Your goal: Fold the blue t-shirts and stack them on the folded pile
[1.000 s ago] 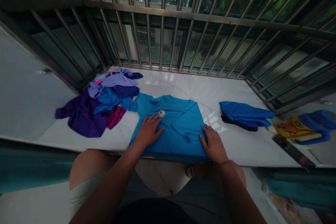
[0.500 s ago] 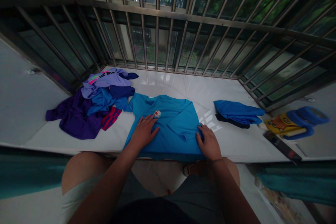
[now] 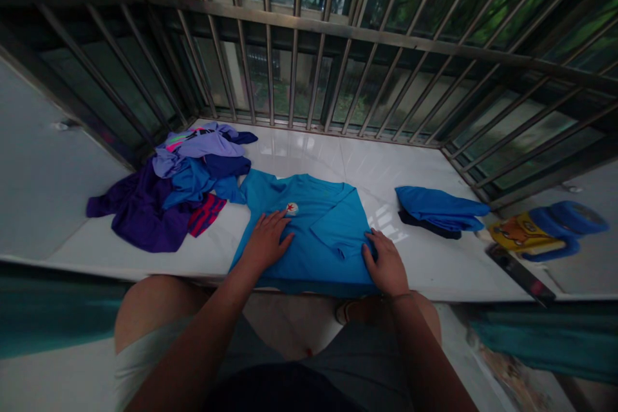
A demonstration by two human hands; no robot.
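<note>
Head view shows me a smooth, shiny white sill with metal bars behind it. One soft blue shirt lies flat at the middle of the near edge. Its right side is folded in, and it has a small round badge with a red star on it.

My left hand lies flat on the shirt, palm down, fingers spread and pointing at the badge. It is open and holds nothing. My right hand rests on the shirt's right edge with its fingers bent down on the cloth. I cannot tell if it pinches the cloth or just presses it. Both arms reach forward from the near edge.

One messy pile of clothes sits toward the left end of the sill, in purple, lilac and blue, with one striped piece. It touches the shirt's left shoulder. One neat folded stack lies toward the right end, blue on top of something dark, apart from the shirt.
</note>
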